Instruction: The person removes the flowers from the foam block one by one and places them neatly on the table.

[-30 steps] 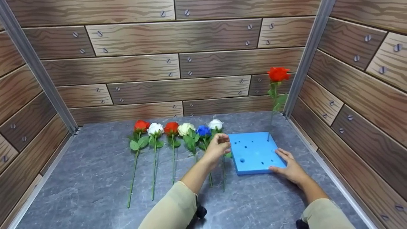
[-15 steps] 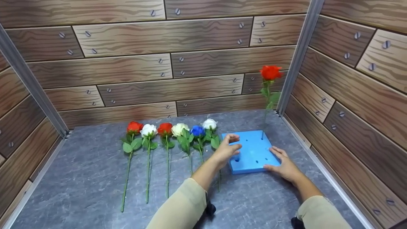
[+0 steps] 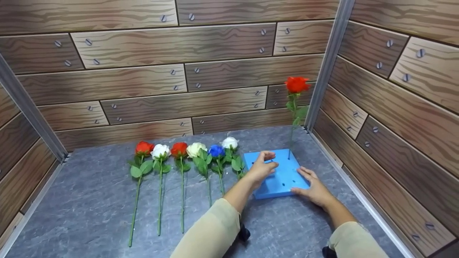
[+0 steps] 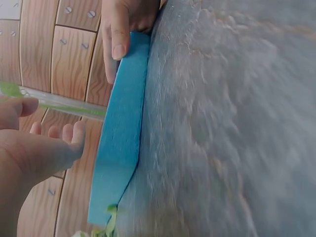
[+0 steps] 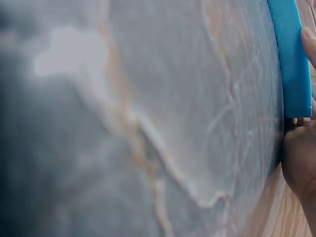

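A blue block with small holes (image 3: 278, 186) lies flat on the grey table. One red rose (image 3: 297, 85) stands upright in the hole at its far right corner. My left hand (image 3: 262, 169) hovers over the block's left half, fingers loosely bent and holding nothing; in the left wrist view that hand (image 4: 42, 153) shows apart from the block (image 4: 118, 108). With thumb at the front edge and fingers along the right side, my right hand (image 3: 312, 189) grips the near right corner. The right wrist view catches only part of this hand (image 5: 298, 158) beside the block (image 5: 295, 64).
Left of the block, several roses lie in a row with stems toward me: red (image 3: 144, 147), white (image 3: 160, 152), another red (image 3: 179, 149), cream (image 3: 196, 149), blue (image 3: 216, 150) and a second white (image 3: 230, 143). Wood-patterned walls (image 3: 229, 43) enclose the table at back and sides.
My left hand has moved rightward from the block's left edge to above it. The right hand stays at the corner. The whole head view has shifted, so the scene sits further left.
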`<state>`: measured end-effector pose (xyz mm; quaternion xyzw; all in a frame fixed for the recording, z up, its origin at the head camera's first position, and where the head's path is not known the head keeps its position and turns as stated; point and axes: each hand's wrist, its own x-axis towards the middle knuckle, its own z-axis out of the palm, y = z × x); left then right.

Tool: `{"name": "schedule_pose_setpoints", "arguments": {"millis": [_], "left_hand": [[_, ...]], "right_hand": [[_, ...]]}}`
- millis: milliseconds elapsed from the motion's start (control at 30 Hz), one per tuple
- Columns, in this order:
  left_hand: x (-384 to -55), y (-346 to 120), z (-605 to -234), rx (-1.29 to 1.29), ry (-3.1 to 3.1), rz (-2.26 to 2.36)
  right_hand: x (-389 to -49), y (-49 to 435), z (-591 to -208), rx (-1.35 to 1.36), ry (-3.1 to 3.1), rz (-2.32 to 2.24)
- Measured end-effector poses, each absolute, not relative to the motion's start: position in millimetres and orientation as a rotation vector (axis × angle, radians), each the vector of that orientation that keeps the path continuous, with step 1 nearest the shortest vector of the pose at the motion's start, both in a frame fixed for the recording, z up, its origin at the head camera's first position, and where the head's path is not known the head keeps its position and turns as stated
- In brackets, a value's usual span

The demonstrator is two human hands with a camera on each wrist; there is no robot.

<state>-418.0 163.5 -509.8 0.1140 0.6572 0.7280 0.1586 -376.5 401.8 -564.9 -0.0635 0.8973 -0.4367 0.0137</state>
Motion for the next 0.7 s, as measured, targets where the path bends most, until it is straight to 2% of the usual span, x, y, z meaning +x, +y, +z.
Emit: {"name": "schedule_pose_setpoints", "arguments": {"millis": [367, 700], "left_hand": [[-435.2, 193.4, -505.7, 0.311, 1.828, 2.136], [-464.7, 207.3, -493.6, 0.306, 1.831, 2.203]], "right_hand": [[-374.7, 402.0, -564.9, -0.192, 2.797, -1.379], [-373.7, 402.4, -564.9, -0.214, 2.811, -1.373]]}}
